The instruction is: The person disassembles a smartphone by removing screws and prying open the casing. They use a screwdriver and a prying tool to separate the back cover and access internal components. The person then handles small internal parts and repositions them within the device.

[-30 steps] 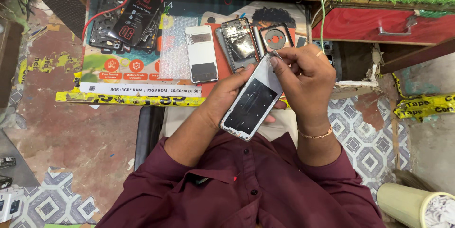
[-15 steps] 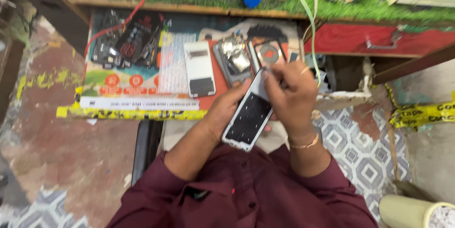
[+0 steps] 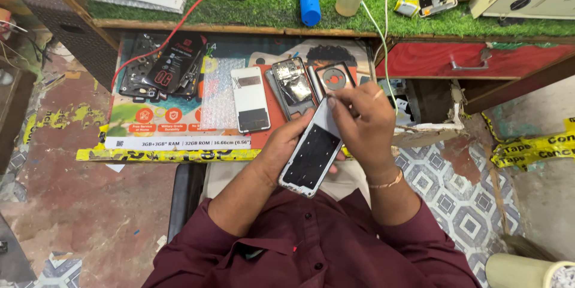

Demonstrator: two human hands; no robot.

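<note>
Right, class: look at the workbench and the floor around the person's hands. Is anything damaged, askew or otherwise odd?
Yes. The cabinet wall under the red drawer is broken, with jagged white edges. Yellow tape lies crumpled on the patterned floor. The left hand holds an opened white phone frame while the right hand works at its top edge.
</note>
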